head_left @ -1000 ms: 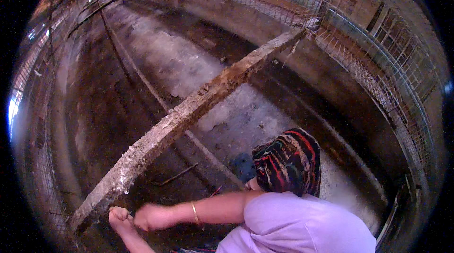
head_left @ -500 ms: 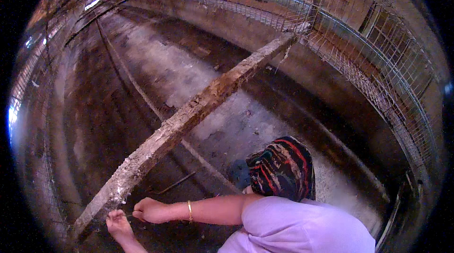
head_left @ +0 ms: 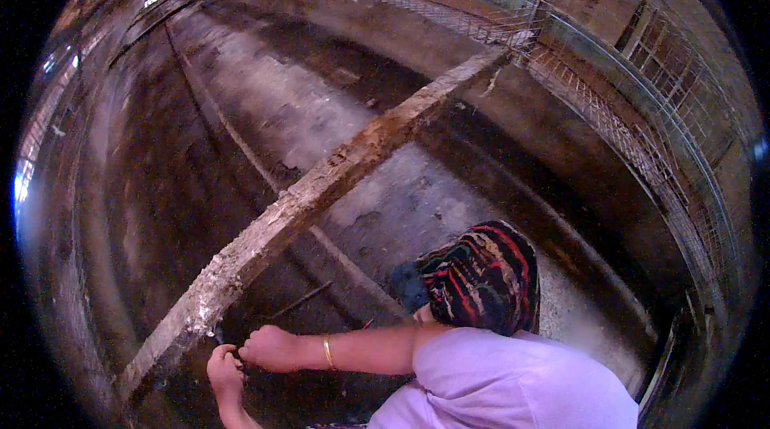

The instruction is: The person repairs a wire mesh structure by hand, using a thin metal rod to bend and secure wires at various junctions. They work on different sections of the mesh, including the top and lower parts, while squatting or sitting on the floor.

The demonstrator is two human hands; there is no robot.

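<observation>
At the lower left my left hand point(head_left: 225, 377) is closed, fingers curled in a pinch. A small dark, thin piece point(head_left: 217, 337) sticks up just above its fingertips; what it is I cannot make out. Touching or nearly touching it from the right, my right hand point(head_left: 271, 349) is closed too, with whatever lies in its fingers hidden. A gold bangle point(head_left: 328, 351) circles my right wrist. Both hands are just below the near part of a rough, crusted beam point(head_left: 277, 220), which slants up to the right.
Below the beam runs a dark floor with a pale strip point(head_left: 281, 108) and a long thin pole point(head_left: 241, 144). A short stick point(head_left: 303, 299) lies near my right forearm. Wire mesh cages point(head_left: 634, 120) line the right side. My knee is covered in striped cloth point(head_left: 485, 281).
Both hands have shifted slightly right and up, staying close together. My left hand has turned more upright, and the dark thin piece now shows above it. The view has shifted a little.
</observation>
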